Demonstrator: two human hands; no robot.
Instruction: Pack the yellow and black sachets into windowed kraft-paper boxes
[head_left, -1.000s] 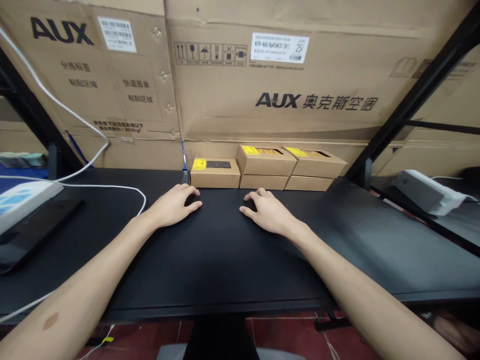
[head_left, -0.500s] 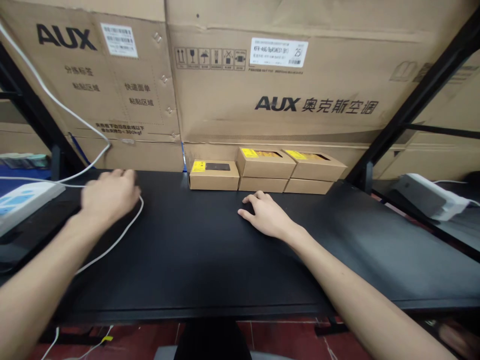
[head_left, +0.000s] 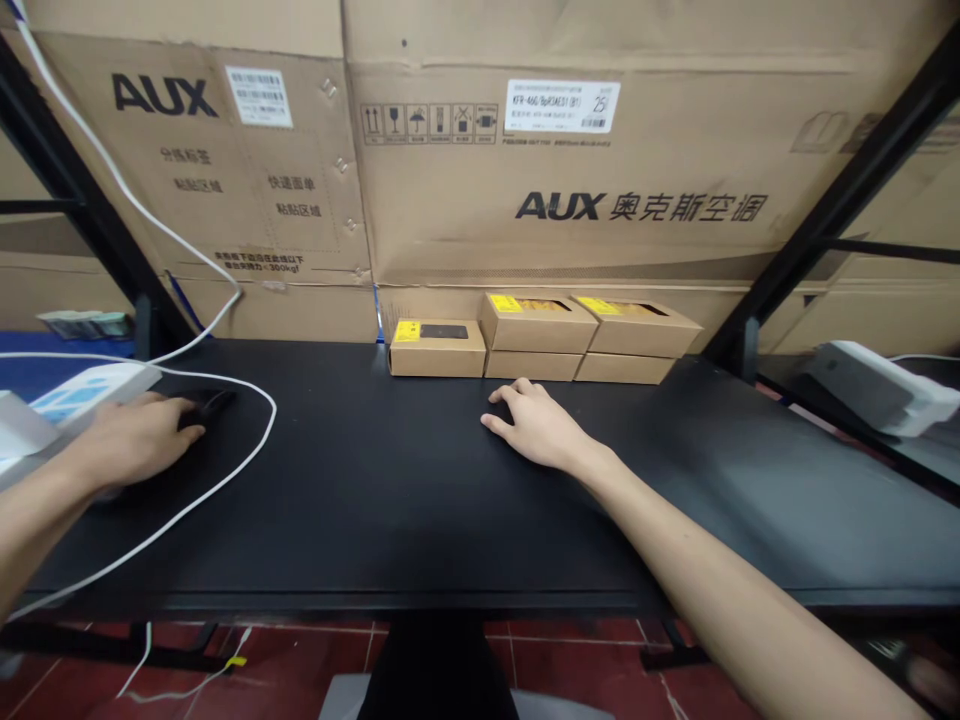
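At the left, my left hand (head_left: 139,437) is closed over a flat black device (head_left: 212,402), its thumb and fingers around the near part; most of the device is hidden under the hand. My right hand (head_left: 541,425) rests on the black table (head_left: 390,490), fingers slightly bent and thumb apart, with nothing seen in it. Just behind it stand small brown boxes with yellow labels: a single box (head_left: 437,352), a middle stack (head_left: 536,325) and a right stack (head_left: 637,328). A white cable (head_left: 262,440) loops across the table beside my left hand.
A white power strip (head_left: 101,392) lies beyond my left hand. Large cardboard panels (head_left: 435,220) back the table, between slanted black frame bars (head_left: 840,200). A grey and white device (head_left: 885,388) sits off to the right. Red floor tiles (head_left: 300,665) show below.
My left hand has moved left and toward me, from above the cable onto the black device. My right hand keeps its place on the table. The view has shifted slightly left.
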